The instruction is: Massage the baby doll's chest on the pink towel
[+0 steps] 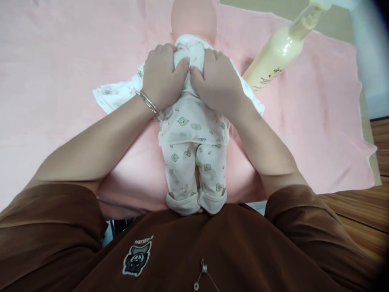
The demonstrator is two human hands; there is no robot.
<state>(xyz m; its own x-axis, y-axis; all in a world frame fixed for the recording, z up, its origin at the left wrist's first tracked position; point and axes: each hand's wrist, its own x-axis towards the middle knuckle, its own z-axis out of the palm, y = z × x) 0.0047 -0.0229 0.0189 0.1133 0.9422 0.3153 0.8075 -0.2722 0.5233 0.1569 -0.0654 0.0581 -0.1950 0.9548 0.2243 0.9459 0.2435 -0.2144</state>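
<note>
A baby doll [194, 125] in a white printed top and trousers lies face down, its bald head at the top of the view and its cuffed legs toward me. My left hand [165, 77], with a silver bangle at the wrist, rests on the doll's upper back at the left shoulder. On the right shoulder lies my right hand [217, 81]. Both thumbs point inward and nearly meet over the spine. The fingers curve over the shoulders, with their tips partly hidden. Neither hand grips an object; both press flat on the cloth.
A pink blanket [319, 134] spreads under the doll. To the right, a pale yellow pump bottle [273, 56] stands near the doll's right sleeve. Wooden flooring or furniture [361, 207] shows at the lower right.
</note>
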